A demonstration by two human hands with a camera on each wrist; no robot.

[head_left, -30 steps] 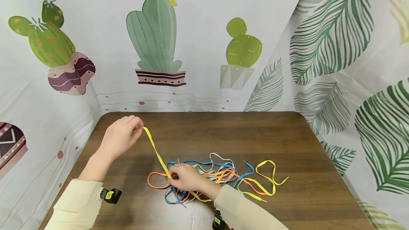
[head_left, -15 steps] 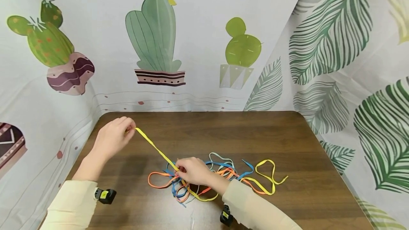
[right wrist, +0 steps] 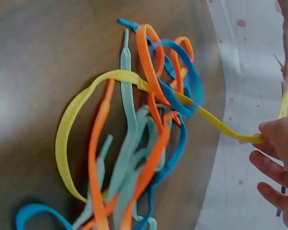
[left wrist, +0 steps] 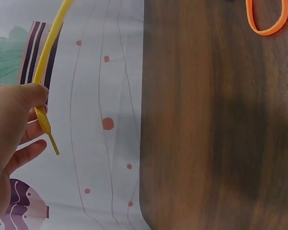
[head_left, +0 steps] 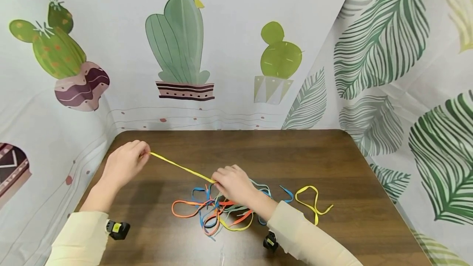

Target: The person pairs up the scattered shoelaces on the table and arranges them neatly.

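A yellow shoelace [head_left: 181,168] runs nearly straight between both hands above the table. Its tip end is pinched by my left hand [head_left: 125,162] at the back left; in the left wrist view the thin tip [left wrist: 54,146] pokes out below the thumb. My right hand [head_left: 235,184] pinches the same lace farther along, over the tangle. From there the yellow lace [right wrist: 62,139] loops down among an orange shoelace [right wrist: 100,112], a blue shoelace [right wrist: 175,158] and a pale green shoelace [right wrist: 129,110]. The right hand and forearm hide part of this pile in the head view.
The laces lie on a dark brown wooden table [head_left: 295,155]. To the right, a yellow lace loop [head_left: 314,204] and a blue lace end [head_left: 287,194] stick out from the pile. A printed cloth [head_left: 236,52] hangs behind the table's far edge.
My left hand has moved left and slightly down. The right hand has slid right and up along the yellow shoelace, so the stretch between the hands is longer and flatter.
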